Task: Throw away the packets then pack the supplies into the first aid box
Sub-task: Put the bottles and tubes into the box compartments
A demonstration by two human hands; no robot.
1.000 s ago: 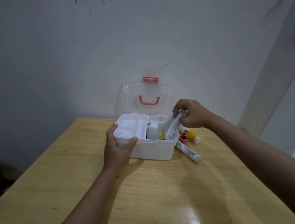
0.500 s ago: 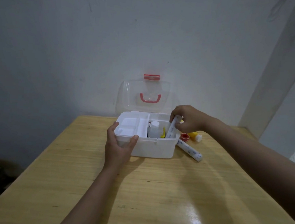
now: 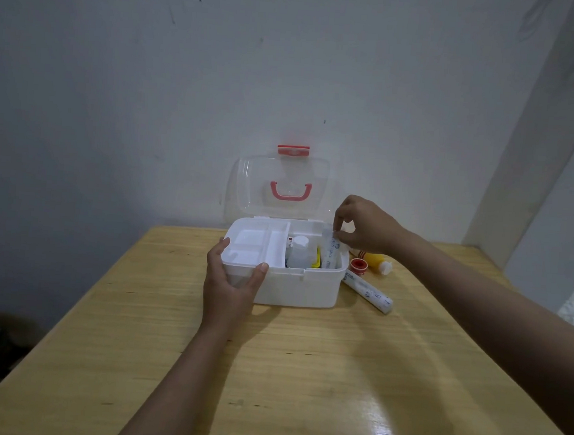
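Observation:
The white first aid box (image 3: 293,288) stands on the wooden table (image 3: 301,373) with its clear lid (image 3: 282,172) open against the wall. My left hand (image 3: 229,283) grips its front left corner. My right hand (image 3: 367,227) pinches the top end of a wrapped bandage roll (image 3: 330,255), which stands slanted in the box's right side. Also inside are a white bottle (image 3: 298,251), a yellow item (image 3: 316,259) and a white divider tray (image 3: 252,245) on the left.
On the table to the right of the box lie a second wrapped bandage roll (image 3: 369,290), a red tape roll (image 3: 358,266) and a yellow bottle (image 3: 376,260) on its side. A grey wall rises right behind the box.
My right hand has lowered the bandage roll into the right side of the box, where it now leans. My left hand has stayed on the box's corner.

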